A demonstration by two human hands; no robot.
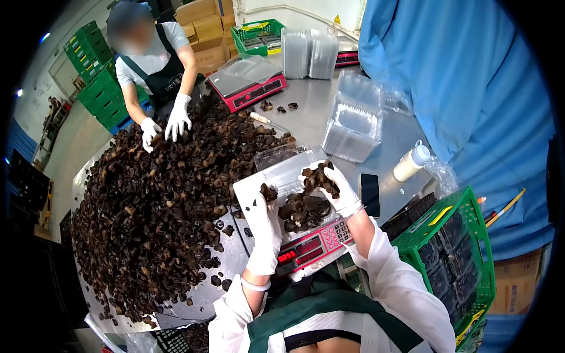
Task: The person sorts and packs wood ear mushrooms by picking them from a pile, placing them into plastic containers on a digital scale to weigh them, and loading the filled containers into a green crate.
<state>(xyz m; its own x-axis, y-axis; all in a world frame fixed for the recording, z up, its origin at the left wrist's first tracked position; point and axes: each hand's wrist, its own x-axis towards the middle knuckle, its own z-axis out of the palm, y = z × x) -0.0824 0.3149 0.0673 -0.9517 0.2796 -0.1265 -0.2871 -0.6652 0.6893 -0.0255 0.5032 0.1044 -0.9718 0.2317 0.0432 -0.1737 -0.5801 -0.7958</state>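
Note:
My right hand (342, 193), in a white glove, grips a clump of dark wood ear mushrooms (322, 179) above the scale. My left hand (263, 228), gloved too, is closed around a few mushroom pieces (269, 192) at its fingertips. Between the hands, more wood ear mushrooms (305, 210) lie in a clear plastic container on the red digital scale (306, 249). The scale has a lit red display. Its platform is partly hidden by my hands. A large heap of wood ear mushrooms (159, 206) spreads over the metal table to my left.
Across the heap, a co-worker's gloved hands (165, 126) touch the mushrooms. Another red scale (247, 85) stands ahead. Stacked clear containers (354, 123), a phone (369, 194) and a white bottle (412, 161) sit on the right. A green crate (447, 259) with packed boxes stands beside me.

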